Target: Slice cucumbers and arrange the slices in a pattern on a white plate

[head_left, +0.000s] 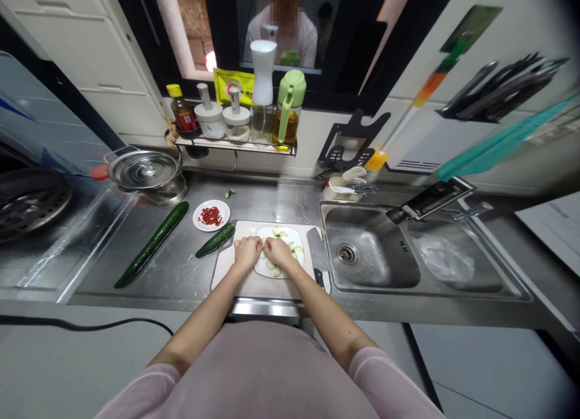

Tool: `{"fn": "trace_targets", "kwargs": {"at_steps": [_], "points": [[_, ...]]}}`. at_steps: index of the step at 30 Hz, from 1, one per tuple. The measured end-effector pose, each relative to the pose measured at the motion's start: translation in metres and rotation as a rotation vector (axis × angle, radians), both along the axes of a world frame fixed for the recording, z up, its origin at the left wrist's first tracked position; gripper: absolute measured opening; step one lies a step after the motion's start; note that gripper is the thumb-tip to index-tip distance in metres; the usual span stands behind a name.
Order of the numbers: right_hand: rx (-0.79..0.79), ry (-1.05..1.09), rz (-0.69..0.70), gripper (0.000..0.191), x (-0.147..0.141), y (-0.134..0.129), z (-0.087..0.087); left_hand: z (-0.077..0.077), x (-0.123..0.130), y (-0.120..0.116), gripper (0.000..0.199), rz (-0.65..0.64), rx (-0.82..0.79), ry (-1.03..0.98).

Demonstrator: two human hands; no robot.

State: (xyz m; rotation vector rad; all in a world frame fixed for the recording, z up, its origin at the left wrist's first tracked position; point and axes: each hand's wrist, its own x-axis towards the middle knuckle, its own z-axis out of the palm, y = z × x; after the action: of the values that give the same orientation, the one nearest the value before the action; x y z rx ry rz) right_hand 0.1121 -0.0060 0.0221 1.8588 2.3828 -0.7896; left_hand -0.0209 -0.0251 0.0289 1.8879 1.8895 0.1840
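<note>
Both of my hands are together over the left side of a white square plate (280,273). My left hand (248,252) has its fingers curled and pinched at the plate's left edge. Almost touching it, my right hand (277,252) is closed the same way. Whatever is between the fingertips is hidden or too small to make out. Pale green-edged cucumber slices (296,250) lie around the plate, with small red bits among them. Under the plate is a light cutting board (226,263). A cleaver (318,250) with a black handle rests along the board's right side.
A cut cucumber piece (212,242) and a whole cucumber (154,243) lie to the left. Behind them stands a small plate of chopped red pieces (211,216). A lidded steel pot (149,171) is at back left, a sink (367,250) at right, a condiment shelf (235,144) behind.
</note>
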Motion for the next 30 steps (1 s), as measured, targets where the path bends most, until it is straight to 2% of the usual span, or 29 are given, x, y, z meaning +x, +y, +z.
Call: {"fn": "trace_targets", "kwargs": {"at_steps": [14,25,28,30], "points": [[0.014,0.020,-0.100,0.018,0.010,0.000,0.002,-0.003,0.001,0.001,0.023,-0.012,0.018,0.020],[-0.010,0.003,-0.096,0.018,0.002,0.001,0.000,-0.004,0.003,0.001,0.023,-0.005,0.010,0.018],[0.011,0.032,-0.118,0.019,0.004,-0.002,0.004,-0.003,0.001,0.000,0.021,0.038,0.018,-0.043],[0.031,0.058,-0.160,0.020,0.010,-0.005,0.009,-0.004,-0.003,0.000,0.022,0.111,0.035,-0.125]]}}
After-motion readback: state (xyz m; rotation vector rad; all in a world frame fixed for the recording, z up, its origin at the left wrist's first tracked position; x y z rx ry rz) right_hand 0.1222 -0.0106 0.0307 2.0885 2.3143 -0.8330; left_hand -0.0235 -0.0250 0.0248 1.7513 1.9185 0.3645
